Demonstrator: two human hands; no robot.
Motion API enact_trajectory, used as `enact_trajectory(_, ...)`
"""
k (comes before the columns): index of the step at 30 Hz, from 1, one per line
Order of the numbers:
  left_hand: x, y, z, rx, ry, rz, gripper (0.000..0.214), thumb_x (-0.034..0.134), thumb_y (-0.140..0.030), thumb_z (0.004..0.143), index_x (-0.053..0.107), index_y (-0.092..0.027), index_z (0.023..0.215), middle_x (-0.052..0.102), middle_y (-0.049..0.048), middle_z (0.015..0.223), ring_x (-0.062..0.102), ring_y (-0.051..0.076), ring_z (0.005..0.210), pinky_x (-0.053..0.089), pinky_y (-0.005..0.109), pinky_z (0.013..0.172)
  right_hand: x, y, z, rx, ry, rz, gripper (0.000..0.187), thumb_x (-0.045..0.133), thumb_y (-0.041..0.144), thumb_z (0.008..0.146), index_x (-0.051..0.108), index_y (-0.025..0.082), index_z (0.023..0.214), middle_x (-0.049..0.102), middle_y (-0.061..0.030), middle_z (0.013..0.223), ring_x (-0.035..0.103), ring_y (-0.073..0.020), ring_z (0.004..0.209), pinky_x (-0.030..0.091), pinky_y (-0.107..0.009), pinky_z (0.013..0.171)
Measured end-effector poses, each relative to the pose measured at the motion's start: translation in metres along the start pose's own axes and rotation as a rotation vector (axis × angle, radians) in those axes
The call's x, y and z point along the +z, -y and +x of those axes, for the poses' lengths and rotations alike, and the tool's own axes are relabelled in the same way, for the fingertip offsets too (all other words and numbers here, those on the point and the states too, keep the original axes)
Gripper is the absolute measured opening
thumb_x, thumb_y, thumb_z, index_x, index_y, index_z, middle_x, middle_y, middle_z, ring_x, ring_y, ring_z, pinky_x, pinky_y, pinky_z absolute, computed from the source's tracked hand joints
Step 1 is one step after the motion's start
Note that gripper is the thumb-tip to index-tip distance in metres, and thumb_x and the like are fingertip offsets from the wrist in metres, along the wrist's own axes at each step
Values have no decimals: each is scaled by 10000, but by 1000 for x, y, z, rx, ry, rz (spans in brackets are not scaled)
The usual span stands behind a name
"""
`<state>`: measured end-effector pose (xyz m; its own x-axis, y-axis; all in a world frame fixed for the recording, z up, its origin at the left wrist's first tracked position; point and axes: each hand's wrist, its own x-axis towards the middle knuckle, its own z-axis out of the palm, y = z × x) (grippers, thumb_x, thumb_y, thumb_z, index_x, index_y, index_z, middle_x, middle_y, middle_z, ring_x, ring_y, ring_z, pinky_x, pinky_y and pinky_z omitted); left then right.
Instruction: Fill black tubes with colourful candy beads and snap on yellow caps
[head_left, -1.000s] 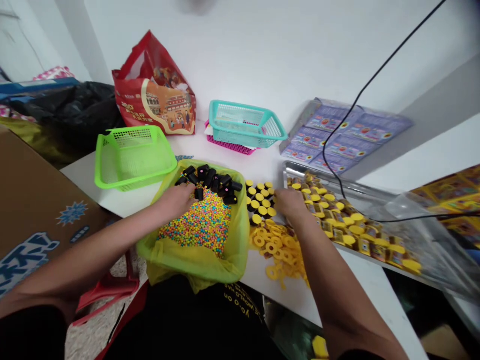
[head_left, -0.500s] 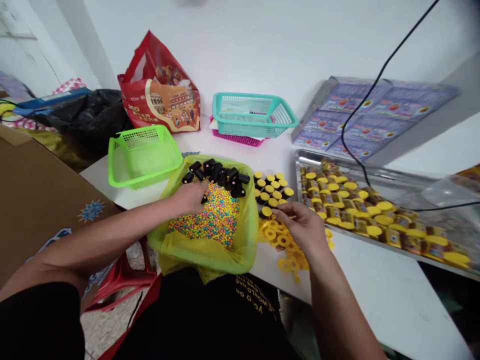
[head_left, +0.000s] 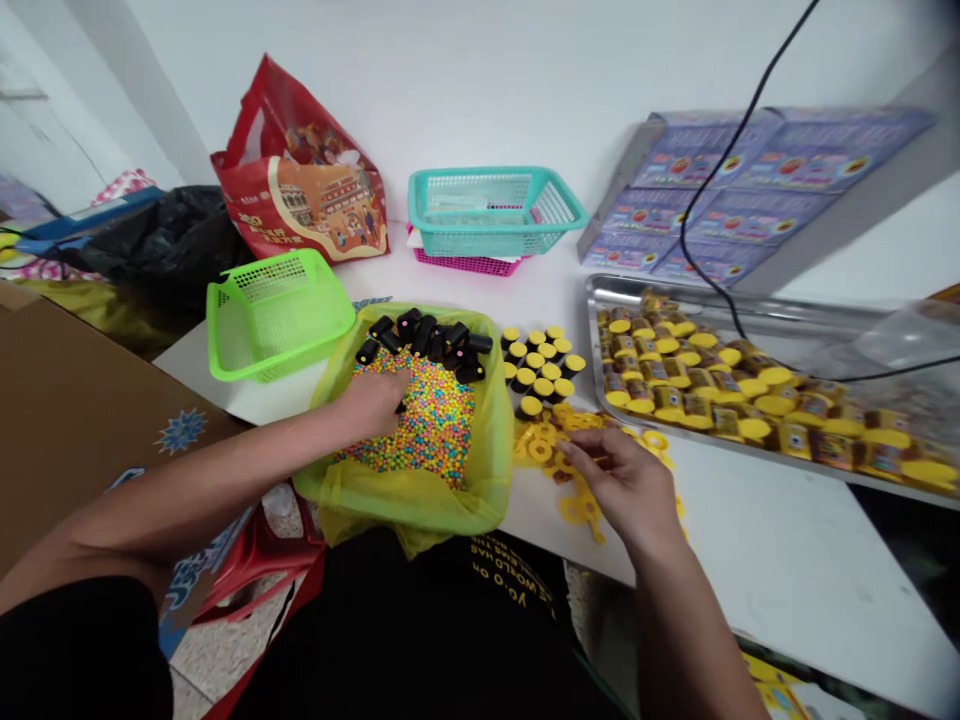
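Head view. Right hand (head_left: 626,485) hovers low over the loose yellow ring caps (head_left: 544,442) near the table's (head_left: 750,540) front edge, fingers half curled, thumb close to forefinger; cannot tell whether a cap is pinched. Left hand (head_left: 375,400) lies knuckles-up in the coloured candy beads (head_left: 439,425) inside the yellow-lined bin (head_left: 420,500), fingers curled under; grip not confirmed. Judgement: take one cap only, lifted clear of its neighbours, and keep the left hand level so no beads spill. Beyond: black tubes (head_left: 427,338) at the bin's far rim, capped tubes (head_left: 540,365) standing beside, metal tray (head_left: 600,295) to the right, green basket (head_left: 277,310) and teal basket (head_left: 495,205) behind.
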<state>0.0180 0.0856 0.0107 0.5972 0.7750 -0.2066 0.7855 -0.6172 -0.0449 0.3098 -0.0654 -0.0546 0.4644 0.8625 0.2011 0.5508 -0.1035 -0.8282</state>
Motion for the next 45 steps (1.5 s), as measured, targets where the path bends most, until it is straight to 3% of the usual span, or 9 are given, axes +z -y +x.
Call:
enact_trajectory(12,16,0,23,124,-71,-205,75,674,-196,732,620,-183,783,654,22,725,616,202,676,411,290,609,-14,-21,-18,-65,86,-256,219,641,442,837,689,230,816,680,-32,774,638,-192,669,497,-320,636)
enact_trajectory(16,26,8,7,87,-263,-694,224,736,-255,697,542,-202,797,537,-50,644,493,134,576,370,260,555,5,-12,-20,-141,206,-373,156,654,370,838,661,231,768,665,-26,803,623,-175,656,451,-287,597)
enact_trajectory(19,30,3,-13,115,-365,-912,248,725,-277,731,515,-203,840,564,-40,715,520,121,617,428,256,586,26,-2,-11,-155,100,-483,165,617,377,868,677,223,861,686,-57,896,645,-197,710,438,-291,603)
enact_trajectory(22,26,-9,-33,164,-424,-952,220,687,-248,772,548,-194,933,648,16,870,607,146,745,506,289,673,44,6,5,-82,8,-588,266,590,449,896,678,198,904,707,-95,909,652,-223,717,412,-302,584)
enact_trajectory(27,18,-21,-55,138,-447,-932,231,691,-202,776,568,-197,972,694,58,995,649,174,828,539,316,709,57,8,21,-42,65,-738,180,616,333,842,655,198,729,697,-94,767,609,-201,610,295,-286,508)
enact_trajectory(32,17,-29,-62,57,-388,-1165,256,762,-242,725,546,-194,854,612,-14,789,584,127,674,483,268,607,49,9,15,-3,15,-621,143,591,288,786,609,208,669,668,-68,735,587,-201,628,310,-289,516)
enact_trajectory(38,20,-44,-63,-110,97,-1715,373,780,-322,680,498,-213,899,551,-80,625,587,138,472,436,247,430,40,51,-7,-268,-311,-270,167,586,360,856,601,224,760,629,-31,741,579,-175,644,463,-308,624)
enact_trajectory(40,22,-45,-62,-132,72,-1693,369,780,-323,674,498,-214,886,535,-83,627,575,131,478,419,242,440,41,65,-12,-360,-313,-196,164,601,346,876,587,235,755,620,-17,735,571,-163,632,478,-305,619)
enact_trajectory(45,20,-29,-62,-39,-320,-1195,227,753,-257,708,549,-191,781,483,-66,650,471,103,586,348,239,549,45,72,-16,-343,-228,-64,189,613,348,899,581,250,740,609,-6,723,560,-158,595,479,-302,544)
